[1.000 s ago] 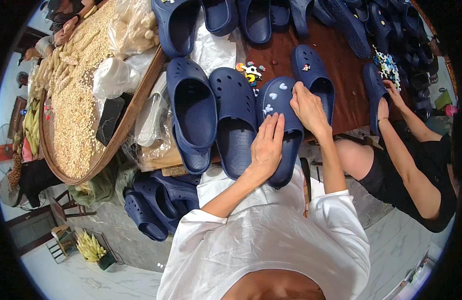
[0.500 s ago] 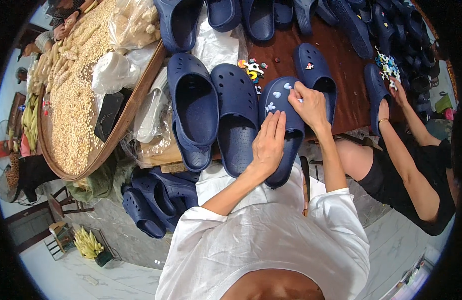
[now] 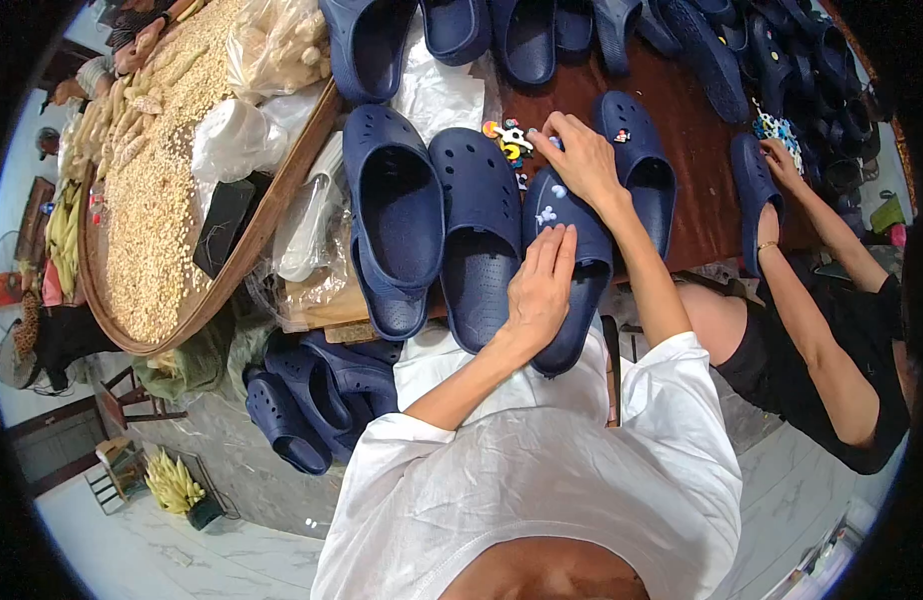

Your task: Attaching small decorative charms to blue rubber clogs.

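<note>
- Left hand (image 3: 539, 290) is lying flat-fingered on the charm-studded clog (image 3: 589, 245); right hand (image 3: 580, 162) is arching over its toe, grip unclear.
- It is overhanging the near edge of the table (image 3: 704, 205).
- I am judging it light, springy; grip its sides.

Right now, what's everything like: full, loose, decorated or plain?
Navy foam clog under the left grip: decorated with pale charms.
Left neighbouring navy foam clog: plain, no charms showing.
Right neighbouring navy foam clog: one small charm visible.
Small colourful charms: loose, bunched together.
Rounded wood-rimmed tray: loaded with pale kernels.
</note>
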`<state>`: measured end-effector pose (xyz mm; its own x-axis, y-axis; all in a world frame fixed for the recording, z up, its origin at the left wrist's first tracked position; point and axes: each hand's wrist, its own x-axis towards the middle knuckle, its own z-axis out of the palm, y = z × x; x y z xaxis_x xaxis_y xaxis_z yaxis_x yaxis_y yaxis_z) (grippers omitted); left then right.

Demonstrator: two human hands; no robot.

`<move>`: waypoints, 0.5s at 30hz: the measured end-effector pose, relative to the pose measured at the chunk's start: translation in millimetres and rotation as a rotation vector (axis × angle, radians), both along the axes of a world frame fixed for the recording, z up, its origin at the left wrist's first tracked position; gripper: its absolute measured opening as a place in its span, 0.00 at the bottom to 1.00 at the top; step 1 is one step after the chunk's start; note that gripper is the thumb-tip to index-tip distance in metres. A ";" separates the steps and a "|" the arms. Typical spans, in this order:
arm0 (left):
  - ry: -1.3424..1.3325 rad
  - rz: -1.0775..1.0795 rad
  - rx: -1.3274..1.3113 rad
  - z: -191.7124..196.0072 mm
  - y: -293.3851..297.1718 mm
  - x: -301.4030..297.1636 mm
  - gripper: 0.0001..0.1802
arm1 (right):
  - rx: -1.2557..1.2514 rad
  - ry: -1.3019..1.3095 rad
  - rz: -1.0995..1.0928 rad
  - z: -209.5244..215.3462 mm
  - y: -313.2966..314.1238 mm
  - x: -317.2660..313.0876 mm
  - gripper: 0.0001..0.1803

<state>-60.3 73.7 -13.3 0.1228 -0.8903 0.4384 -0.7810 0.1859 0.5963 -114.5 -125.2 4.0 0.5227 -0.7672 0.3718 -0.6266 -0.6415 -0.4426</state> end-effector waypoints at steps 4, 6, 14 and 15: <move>-0.008 0.001 -0.008 -1.6 0.9 2.1 0.37 | -0.080 -0.057 0.030 5.6 2.3 -1.4 0.13; -0.001 0.000 -0.003 -0.7 0.1 3.6 0.37 | 0.087 -0.087 0.001 13.1 7.7 -9.9 0.11; -0.012 -0.002 0.010 2.2 0.6 3.5 0.38 | 0.040 0.093 -0.068 10.4 33.7 -44.0 0.18; -0.013 0.003 0.012 2.3 0.6 3.5 0.38 | 0.040 0.093 -0.068 8.3 34.2 -44.3 0.18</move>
